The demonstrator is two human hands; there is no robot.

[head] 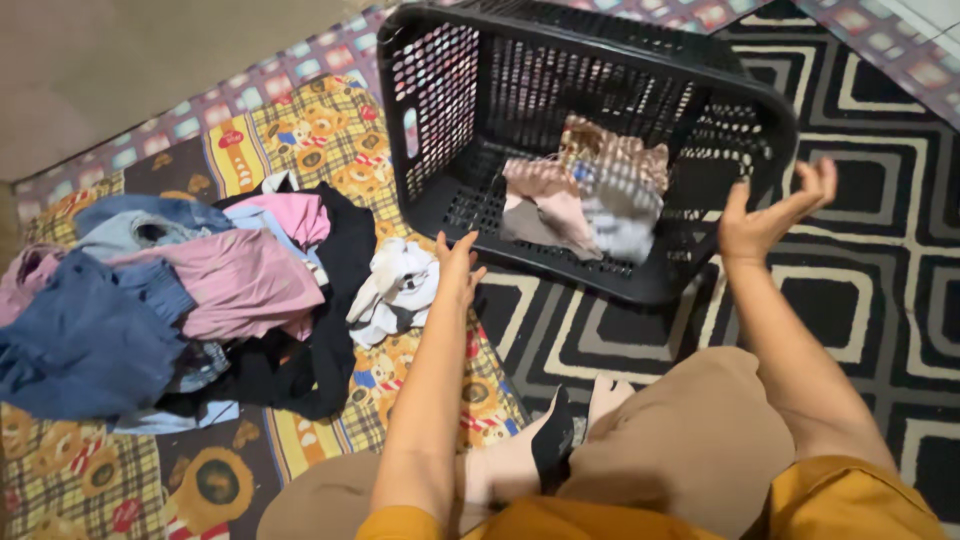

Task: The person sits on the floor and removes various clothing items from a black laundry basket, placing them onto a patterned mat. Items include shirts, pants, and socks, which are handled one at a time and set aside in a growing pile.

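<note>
- Left hand (458,268) empty, fingers loosely spread, hovering just beside the near left corner of the black plastic laundry basket (745,95) and above the white crumpled garment (395,290).
- Right hand (768,215) empty too, palm open and fingers splayed, raised at the basket's right rim, apart from any cloth; apparently free for whichever piece lies closest.
- Basket tipped toward the person, mouth facing the lap, so the inside is easy to get at without standing.
- Inside the basket, against the perforated floor: a small bundle of peach, brown and grey clothing (590,190), untouched by either hand.
- White garment lying on the patterned mat (310,130), between the basket and the larger heap, nearest to the left hand.
- Larger heap to the left: pink top (240,280), blue denim pieces (85,340), black garment (320,350) underneath, all jumbled and unfolded.
- Black-and-white geometric rug (880,290) under the basket and the right side.
- Seated on the floor, knees in tan cloth (690,430) drawn up, mustard sleeves at the bottom edge; a dark sock (553,440) resting between the legs.
</note>
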